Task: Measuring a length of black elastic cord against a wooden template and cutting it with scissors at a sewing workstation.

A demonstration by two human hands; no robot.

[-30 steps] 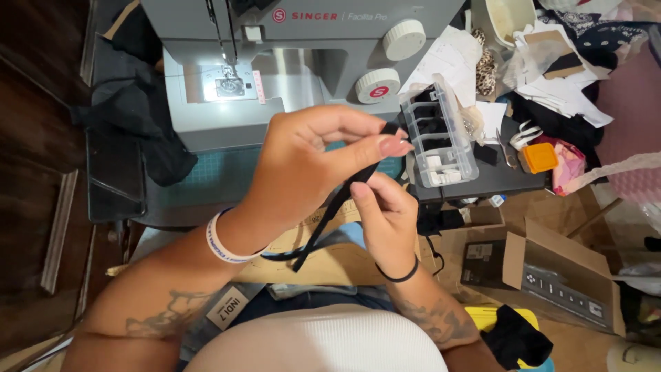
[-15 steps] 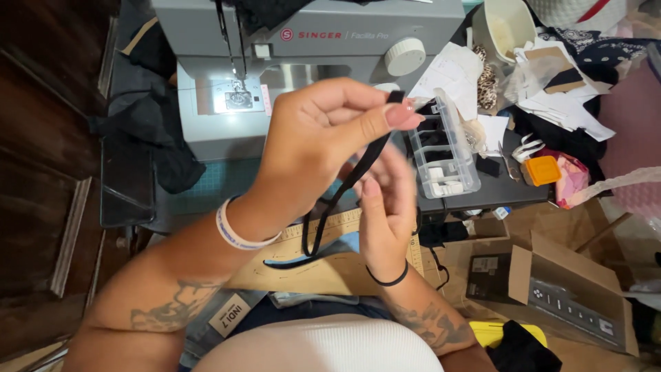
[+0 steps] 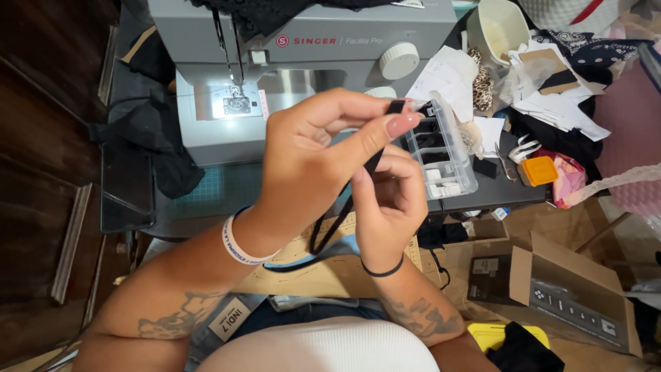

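Note:
My left hand (image 3: 313,155) is raised in front of me and pinches the top end of a narrow black strap (image 3: 344,210) between thumb and forefinger. Just below and to the right, my right hand (image 3: 389,200) has its fingers curled around the same strap lower down. The strap hangs in a loop towards my lap. A white band circles my left wrist and a black hair tie my right. Behind the hands stands a grey sewing machine (image 3: 310,41) with its needle lamp lit.
A clear plastic compartment box (image 3: 447,155) sits right of my hands on the dark table (image 3: 127,189). Papers, a cream bowl (image 3: 499,27), scissors and an orange case (image 3: 538,170) clutter the right. An open cardboard box (image 3: 558,275) lies on the floor.
Both hands have risen slightly with the strap. My left fingers have slid up to its end, and my right hand has closed in beneath them.

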